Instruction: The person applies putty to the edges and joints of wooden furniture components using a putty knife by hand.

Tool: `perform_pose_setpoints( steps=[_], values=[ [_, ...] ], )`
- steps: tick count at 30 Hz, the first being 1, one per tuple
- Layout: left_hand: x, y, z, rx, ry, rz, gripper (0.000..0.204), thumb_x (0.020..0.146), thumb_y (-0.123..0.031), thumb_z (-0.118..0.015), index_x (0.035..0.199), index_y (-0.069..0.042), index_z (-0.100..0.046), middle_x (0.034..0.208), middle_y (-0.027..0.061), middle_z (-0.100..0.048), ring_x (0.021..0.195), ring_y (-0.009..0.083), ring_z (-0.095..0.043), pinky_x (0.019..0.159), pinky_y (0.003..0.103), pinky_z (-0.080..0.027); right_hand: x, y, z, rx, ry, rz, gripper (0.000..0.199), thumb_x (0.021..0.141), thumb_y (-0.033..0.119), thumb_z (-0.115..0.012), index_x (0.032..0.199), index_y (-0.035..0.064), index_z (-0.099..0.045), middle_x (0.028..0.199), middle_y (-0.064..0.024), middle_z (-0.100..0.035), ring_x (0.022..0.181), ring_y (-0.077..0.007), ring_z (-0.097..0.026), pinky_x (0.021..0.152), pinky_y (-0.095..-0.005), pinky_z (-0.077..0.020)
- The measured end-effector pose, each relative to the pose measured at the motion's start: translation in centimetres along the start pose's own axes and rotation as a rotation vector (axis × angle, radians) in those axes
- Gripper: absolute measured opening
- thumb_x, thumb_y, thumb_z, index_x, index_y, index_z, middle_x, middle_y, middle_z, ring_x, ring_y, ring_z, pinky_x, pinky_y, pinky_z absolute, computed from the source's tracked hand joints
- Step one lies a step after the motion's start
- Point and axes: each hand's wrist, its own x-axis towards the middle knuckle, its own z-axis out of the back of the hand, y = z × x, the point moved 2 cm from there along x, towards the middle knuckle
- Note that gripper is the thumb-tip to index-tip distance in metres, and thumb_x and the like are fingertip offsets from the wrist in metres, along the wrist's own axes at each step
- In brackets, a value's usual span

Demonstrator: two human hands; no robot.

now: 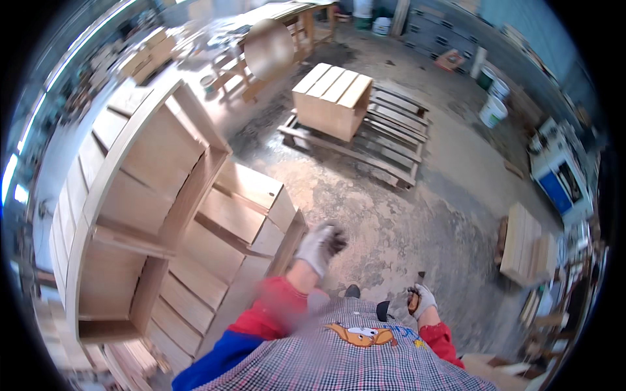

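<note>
My left hand [319,247], in a pale glove with dark fingertips, hangs over the floor beside the light wooden drawer boxes [231,215]. Its fingers look bent but are smeared by motion. My right hand [425,300], gloved as well, is closed at my right front around a small tool with a brown handle [413,300]. A dark tip sticks up past that hand; the tool's exact kind does not show. To my left stands a large wooden cabinet frame [179,202] with open compartments, right behind the drawer boxes.
Ahead, a slatted wooden box [332,98] sits on a pallet [391,146]. Stacked boards [521,244] lie on the right, near a white and blue machine [561,173]. Buckets [493,111] stand at the far right. A workbench [306,32] is at the back.
</note>
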Motion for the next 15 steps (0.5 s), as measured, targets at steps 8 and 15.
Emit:
perform_pose_setpoints(
  steps=[8,15],
  values=[
    [9.4,-1.8,-1.3,0.06,0.004,0.067,0.032,0.089,-0.017,-0.056,0.117,-0.004,-0.049,0.101,0.0108,-0.059,0.088,0.022,-0.06,0.076,0.036,-0.051,11.0,8.4,-6.4,0.069,0.03,-0.229,0.015,0.084,0.024,-0.061,0.079,0.0107,-0.056,0.064,-0.0042,-0.059,0.045,-0.0176,-0.049,0.042,-0.0298,-0.0448],
    [22.7,-8.3,1.8,-0.108,-0.144,-0.008,0.026,0.089,-0.015,-0.055,0.113,-0.006,-0.052,0.093,0.0104,-0.062,0.079,0.0234,-0.063,0.072,0.038,-0.053,15.8,15.7,-24.3,-0.26,0.157,-0.052,0.008,0.085,0.017,-0.059,0.092,0.0131,-0.055,0.073,-0.008,-0.059,0.052,-0.0182,-0.053,0.043,-0.031,-0.0448]
  ],
)
